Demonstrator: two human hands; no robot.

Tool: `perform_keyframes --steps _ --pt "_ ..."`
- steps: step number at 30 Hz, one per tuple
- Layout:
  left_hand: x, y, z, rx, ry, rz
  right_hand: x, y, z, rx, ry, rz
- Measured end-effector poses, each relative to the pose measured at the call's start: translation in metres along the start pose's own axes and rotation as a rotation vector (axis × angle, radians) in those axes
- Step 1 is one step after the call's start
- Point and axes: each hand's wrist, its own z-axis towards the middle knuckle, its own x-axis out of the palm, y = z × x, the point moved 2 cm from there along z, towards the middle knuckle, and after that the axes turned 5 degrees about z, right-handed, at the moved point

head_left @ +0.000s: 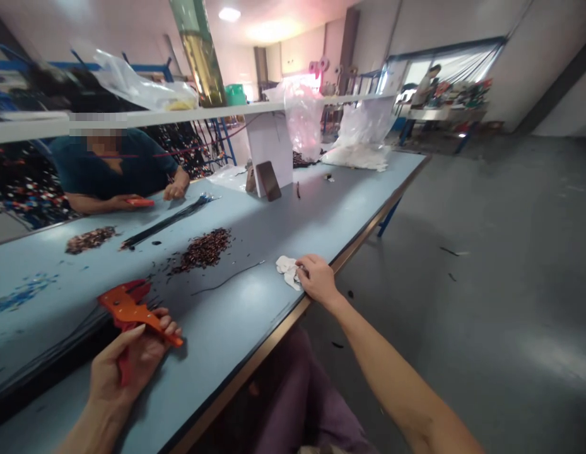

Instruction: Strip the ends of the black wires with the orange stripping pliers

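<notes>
An orange-and-red wire stripper (130, 309) is gripped in my left hand (139, 353), its jaws pointing up and to the left above the table. Beneath and left of it lies a bundle of black wires (56, 362). My right hand (317, 277) is at the table's near edge, its fingers closed on a crumpled white tissue (287, 270). A single black wire (229, 279) rests on the table between the two hands. Farther back is a heap of small dark brown pieces (205, 250).
Across the blue table (255, 321) sits a co-worker (113, 164) holding a red tool (140, 202). A second wire bundle (167, 221), blue scraps (23, 292) and a phone (267, 181) leaning on the shelf support lie beyond. A white shelf (146, 118) runs above; plastic bags (361, 135) stand at the far end.
</notes>
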Motion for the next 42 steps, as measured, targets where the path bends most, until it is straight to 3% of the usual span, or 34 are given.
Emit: perform_keyframes --steps 3,15,26,32,42 --pt "-0.002 -0.001 0.000 0.010 -0.082 -0.009 0.000 0.001 0.000 0.000 -0.008 -0.001" --pt "0.006 -0.005 -0.003 -0.001 -0.029 0.135 0.002 0.002 0.003 0.003 -0.019 -0.025" --pt "0.002 -0.004 0.003 -0.021 -0.020 0.103 0.000 0.005 0.002 0.019 -0.031 -0.021" --pt "0.002 0.001 0.006 0.016 0.113 0.079 -0.004 0.003 0.000 0.041 -0.008 -0.018" --pt "0.004 0.007 0.010 0.051 0.187 0.064 -0.001 -0.004 0.003 0.044 -0.012 -0.068"
